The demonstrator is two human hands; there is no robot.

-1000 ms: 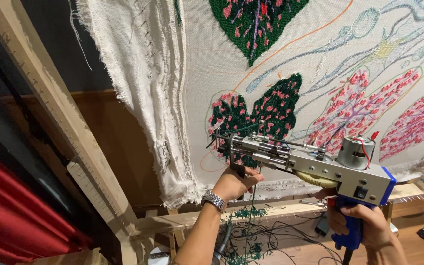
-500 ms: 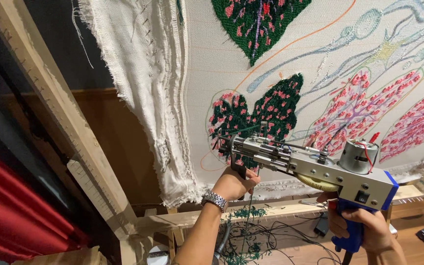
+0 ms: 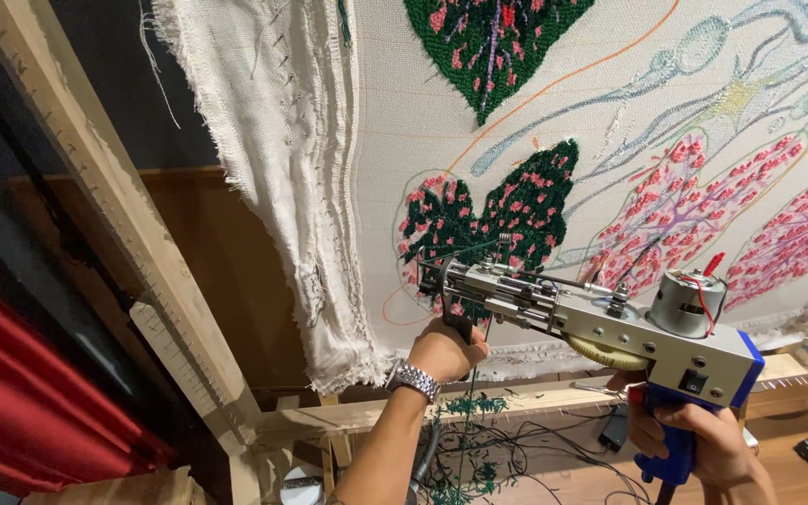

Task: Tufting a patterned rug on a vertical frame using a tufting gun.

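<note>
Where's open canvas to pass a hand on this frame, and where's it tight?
Open: untufted cloth between the loose folded fabric edge and the dark green leaf. Tight: around the tufting gun, gripped by left hand and right hand, and the yarn tangle under the lower wooden bar.

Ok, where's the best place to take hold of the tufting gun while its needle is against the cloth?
Probably two-handed, from below, as now. The tufting gun lies nearly level with its needle end on the stretched cloth. Its blue pistol grip hangs down at the motor end; the right hand wraps it there. A black front handle drops near the needle; the left hand grips that, clear of the gear.
</note>
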